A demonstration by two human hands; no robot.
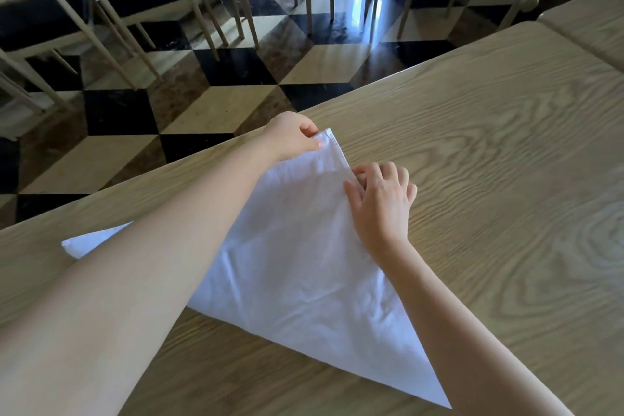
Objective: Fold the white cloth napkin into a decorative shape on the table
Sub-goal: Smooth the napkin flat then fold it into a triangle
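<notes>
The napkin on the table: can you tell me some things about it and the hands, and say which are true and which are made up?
1. The napkin is folded into a triangle. True.
2. The left hand pinches the far corner of the napkin. True.
3. The right hand is lifted away from the napkin. False: its fingers rest on the napkin's edge.
4. The napkin is red. False: it is white.
5. The napkin lies on a wooden table. True.
6. A plate sits next to the napkin. False: there is no plate in view.
</notes>
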